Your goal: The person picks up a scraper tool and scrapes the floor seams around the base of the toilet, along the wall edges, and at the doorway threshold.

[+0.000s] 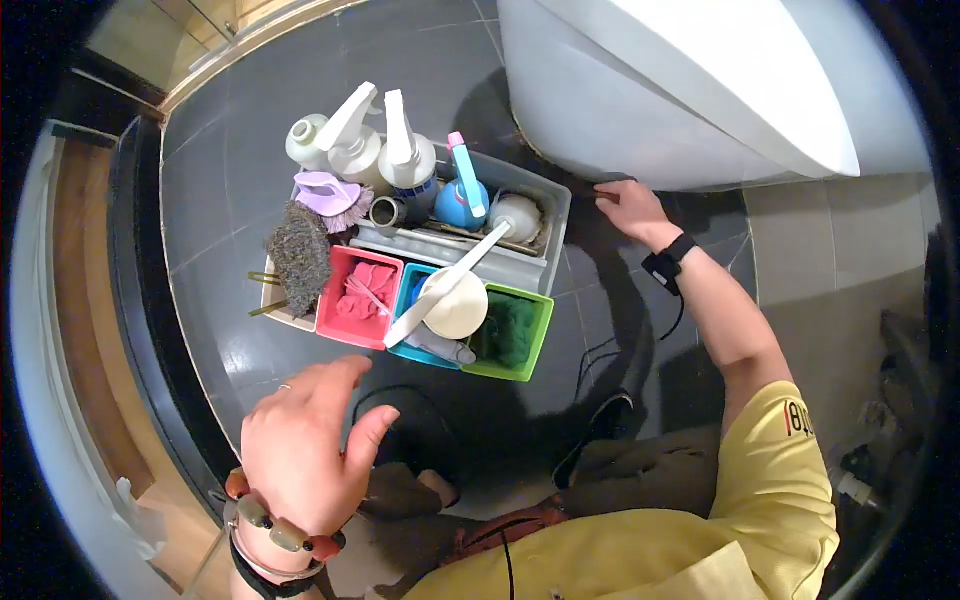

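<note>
My left hand (312, 440) is open in the foreground, thumb and fingers apart, holding nothing. It is just in front of a grey caddy (555, 215) of cleaning supplies. My right hand (636, 212) reaches low beside the white fixture (620, 120), near its base. Its fingers are drawn together; whatever they may hold is too small to make out. In the caddy stand white spray bottles (408, 165), a blue spray bottle (462, 203), a purple brush (328, 192) and a white-handled toilet brush (450, 282). A grey scouring pad (300, 255) sits at its left side.
Along the caddy's front are a pink bin (338, 322) with pink cloth or gloves, a blue bin (432, 355), and a green bin (540, 340) with green scouring material. Dark floor tiles (235, 150) surround it. A black door track (165, 330) runs along the left.
</note>
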`<act>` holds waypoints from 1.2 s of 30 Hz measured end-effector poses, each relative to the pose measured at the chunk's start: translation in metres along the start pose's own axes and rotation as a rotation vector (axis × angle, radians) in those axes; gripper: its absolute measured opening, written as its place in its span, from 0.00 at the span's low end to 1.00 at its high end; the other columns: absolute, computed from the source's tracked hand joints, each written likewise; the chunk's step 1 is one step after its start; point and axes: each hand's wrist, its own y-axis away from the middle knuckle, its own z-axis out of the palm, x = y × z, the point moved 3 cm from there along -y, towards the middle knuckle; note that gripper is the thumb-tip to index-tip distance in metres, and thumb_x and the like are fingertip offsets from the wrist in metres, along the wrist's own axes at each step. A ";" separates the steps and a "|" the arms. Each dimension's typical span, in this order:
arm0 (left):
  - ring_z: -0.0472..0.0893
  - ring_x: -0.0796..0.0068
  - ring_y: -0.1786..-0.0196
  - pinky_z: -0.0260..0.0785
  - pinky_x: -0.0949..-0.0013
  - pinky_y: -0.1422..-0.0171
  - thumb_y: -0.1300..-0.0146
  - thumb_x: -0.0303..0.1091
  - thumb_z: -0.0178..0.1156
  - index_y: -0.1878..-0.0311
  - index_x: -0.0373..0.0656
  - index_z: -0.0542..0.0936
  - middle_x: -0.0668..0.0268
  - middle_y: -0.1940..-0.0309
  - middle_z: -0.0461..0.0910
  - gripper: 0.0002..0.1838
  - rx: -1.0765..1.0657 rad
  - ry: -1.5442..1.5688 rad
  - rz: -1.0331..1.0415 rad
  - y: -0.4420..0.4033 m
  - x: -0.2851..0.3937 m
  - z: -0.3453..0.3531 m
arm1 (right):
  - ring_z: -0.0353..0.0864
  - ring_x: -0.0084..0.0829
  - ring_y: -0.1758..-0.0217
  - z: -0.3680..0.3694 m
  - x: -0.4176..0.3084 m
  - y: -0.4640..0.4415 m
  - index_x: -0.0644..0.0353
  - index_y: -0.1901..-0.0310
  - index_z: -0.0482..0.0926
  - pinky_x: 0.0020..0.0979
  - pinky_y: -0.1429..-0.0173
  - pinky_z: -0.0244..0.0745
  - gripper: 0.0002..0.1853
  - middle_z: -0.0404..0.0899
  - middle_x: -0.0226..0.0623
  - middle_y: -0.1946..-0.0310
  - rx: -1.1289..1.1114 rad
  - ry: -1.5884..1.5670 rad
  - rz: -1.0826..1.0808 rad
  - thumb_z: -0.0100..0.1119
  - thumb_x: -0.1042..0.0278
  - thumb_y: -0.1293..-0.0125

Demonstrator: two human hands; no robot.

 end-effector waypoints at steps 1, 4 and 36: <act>0.79 0.52 0.61 0.71 0.57 0.58 0.46 0.40 0.62 0.55 0.40 0.76 0.56 0.64 0.80 0.18 -0.022 0.003 -0.015 -0.001 0.001 0.001 | 0.79 0.46 0.54 -0.003 0.005 0.001 0.54 0.55 0.81 0.39 0.49 0.73 0.16 0.81 0.44 0.60 0.002 0.001 0.002 0.53 0.58 0.43; 0.79 0.51 0.62 0.71 0.57 0.58 0.46 0.39 0.62 0.55 0.41 0.76 0.55 0.64 0.80 0.18 0.007 0.014 -0.011 0.003 -0.004 -0.002 | 0.78 0.47 0.54 -0.017 0.019 0.012 0.53 0.54 0.80 0.39 0.50 0.73 0.17 0.80 0.45 0.59 -0.195 0.058 0.151 0.52 0.59 0.42; 0.79 0.53 0.63 0.71 0.58 0.60 0.46 0.39 0.62 0.55 0.41 0.75 0.56 0.65 0.80 0.18 -0.045 -0.025 0.003 0.013 -0.005 0.003 | 0.79 0.42 0.54 -0.043 0.072 0.023 0.54 0.54 0.80 0.35 0.48 0.73 0.17 0.80 0.44 0.58 -0.139 0.100 0.129 0.56 0.58 0.44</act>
